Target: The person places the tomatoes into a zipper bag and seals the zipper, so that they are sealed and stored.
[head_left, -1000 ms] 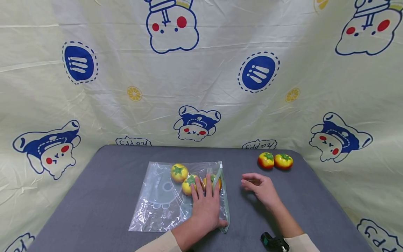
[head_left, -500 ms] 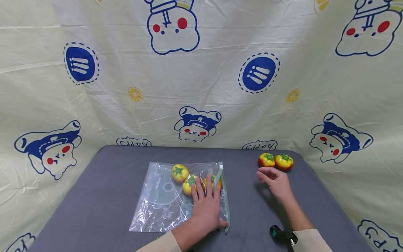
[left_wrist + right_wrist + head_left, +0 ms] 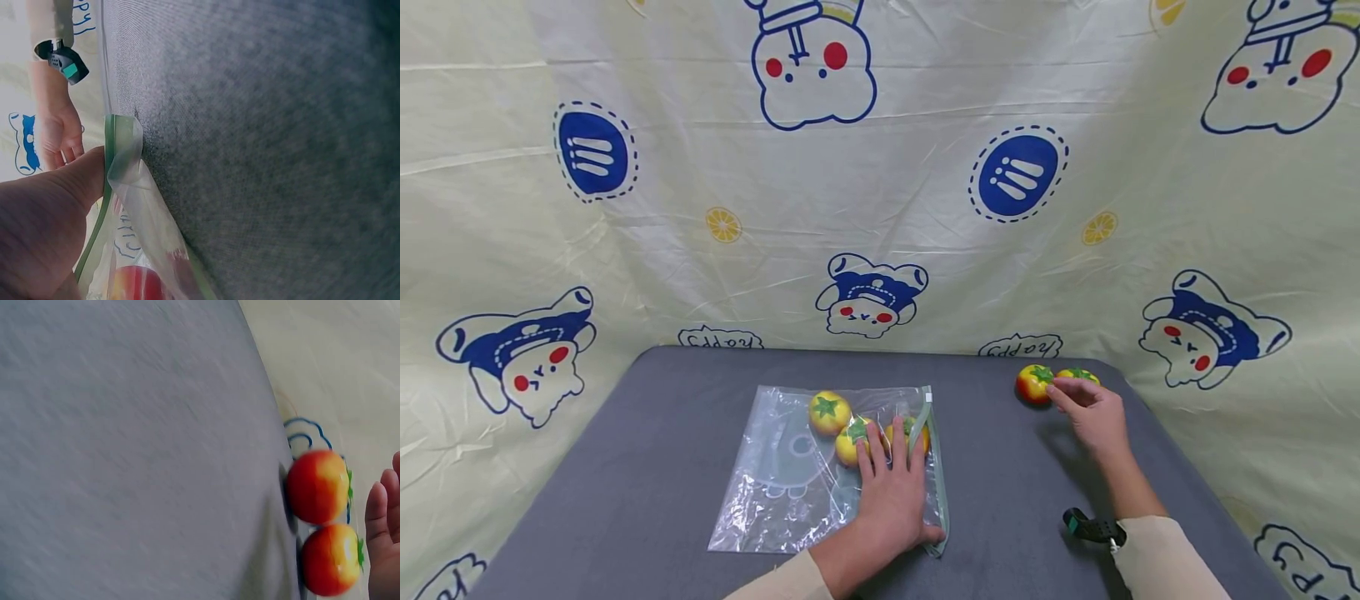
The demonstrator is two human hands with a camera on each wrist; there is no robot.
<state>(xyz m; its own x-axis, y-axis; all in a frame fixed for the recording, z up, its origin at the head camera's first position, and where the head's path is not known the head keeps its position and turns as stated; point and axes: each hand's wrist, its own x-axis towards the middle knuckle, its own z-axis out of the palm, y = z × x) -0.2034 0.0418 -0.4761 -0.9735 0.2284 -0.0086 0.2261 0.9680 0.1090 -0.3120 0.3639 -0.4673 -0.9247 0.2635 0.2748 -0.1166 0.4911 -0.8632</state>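
A clear zip bag [image 3: 760, 508] lies flat at the table's middle, its green-edged mouth to the right. Inside are three yellow-red persimmon-like fruits, including one farthest back [image 3: 829, 412]. My left hand [image 3: 891, 500] rests on the bag with fingers spread, partly covering two fruits. The left wrist view shows its thumb at the green zip strip [image 3: 94, 240], with the mouth gaping. At the back right, two more such fruits, a left one [image 3: 1032, 385] and a right one [image 3: 330, 561], sit side by side. My right hand [image 3: 1097, 412] hovers by them, fingers loosely bent, apparently holding nothing.
The dark grey table [image 3: 647, 467] ends at a pale printed cloth [image 3: 880, 192] hanging behind and at both sides. A black device [image 3: 1090, 527] is strapped to my right wrist.
My right hand has moved right and away from me, reaching the two loose fruits and partly covering the right one. The left hand and the bag have stayed in place.
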